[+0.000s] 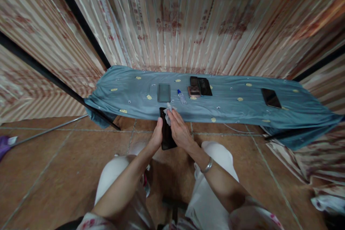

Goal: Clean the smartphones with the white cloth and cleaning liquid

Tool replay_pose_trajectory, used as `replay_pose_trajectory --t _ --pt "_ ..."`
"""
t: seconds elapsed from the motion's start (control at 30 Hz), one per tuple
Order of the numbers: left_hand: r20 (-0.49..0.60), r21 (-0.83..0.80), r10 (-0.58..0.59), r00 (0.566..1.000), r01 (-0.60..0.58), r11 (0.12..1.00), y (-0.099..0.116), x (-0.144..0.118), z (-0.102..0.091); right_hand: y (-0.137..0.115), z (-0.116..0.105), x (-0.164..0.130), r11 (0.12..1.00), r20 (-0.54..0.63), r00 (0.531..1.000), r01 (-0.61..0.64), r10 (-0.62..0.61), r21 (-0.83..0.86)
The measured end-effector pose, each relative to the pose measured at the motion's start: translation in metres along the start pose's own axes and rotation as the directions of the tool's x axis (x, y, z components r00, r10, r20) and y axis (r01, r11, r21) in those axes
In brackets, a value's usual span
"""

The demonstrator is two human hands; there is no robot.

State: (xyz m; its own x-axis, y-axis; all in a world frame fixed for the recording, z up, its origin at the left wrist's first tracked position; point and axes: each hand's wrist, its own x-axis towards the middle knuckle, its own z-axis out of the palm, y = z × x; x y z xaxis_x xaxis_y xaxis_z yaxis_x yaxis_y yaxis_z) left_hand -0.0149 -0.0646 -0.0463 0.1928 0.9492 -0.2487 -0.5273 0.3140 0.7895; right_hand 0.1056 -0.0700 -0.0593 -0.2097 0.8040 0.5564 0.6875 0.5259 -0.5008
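Observation:
A black smartphone point(167, 138) is held over my lap, just off the front edge of the cloth-covered bench. My left hand point(156, 134) grips its left side, thumb along the edge. Pressed against the phone's upper part is a crumpled white tissue point(169, 112), with my right hand point(180, 129) closed on it. Beyond my hands lies a small clear bottle with a blue cap point(182, 97). To its left rests a flat, pale rectangular thing point(164, 92), its surface blurred out.
A blue patterned cloth point(134, 97) covers the narrow bench. Several dark phones or cases point(205, 87) lie together right of the bottle. Another black phone point(271, 98) lies farther right. Black poles point(48, 72) slant at the left; a striped curtain point(172, 25) hangs behind.

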Motion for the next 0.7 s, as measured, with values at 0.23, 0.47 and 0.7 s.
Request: replay_pose_trajectory --t 0.23,0.47,0.7 --pt "-0.144 -0.015 0.012 0.99 -0.014 1.0 0.017 0.0 0.007 -0.01 0.001 -0.009 0.999 0.067 0.996 0.051 -0.051 0.008" --pt "-0.166 -0.045 -0.094 0.982 0.088 0.995 0.036 0.001 0.004 -0.032 0.001 -0.02 0.99 0.13 0.982 0.132 -0.137 0.044" --pt "-0.195 -0.035 -0.153 0.969 0.149 0.988 0.048 0.001 -0.001 -0.047 0.002 -0.024 0.96 0.111 0.954 0.272 -0.278 0.069"
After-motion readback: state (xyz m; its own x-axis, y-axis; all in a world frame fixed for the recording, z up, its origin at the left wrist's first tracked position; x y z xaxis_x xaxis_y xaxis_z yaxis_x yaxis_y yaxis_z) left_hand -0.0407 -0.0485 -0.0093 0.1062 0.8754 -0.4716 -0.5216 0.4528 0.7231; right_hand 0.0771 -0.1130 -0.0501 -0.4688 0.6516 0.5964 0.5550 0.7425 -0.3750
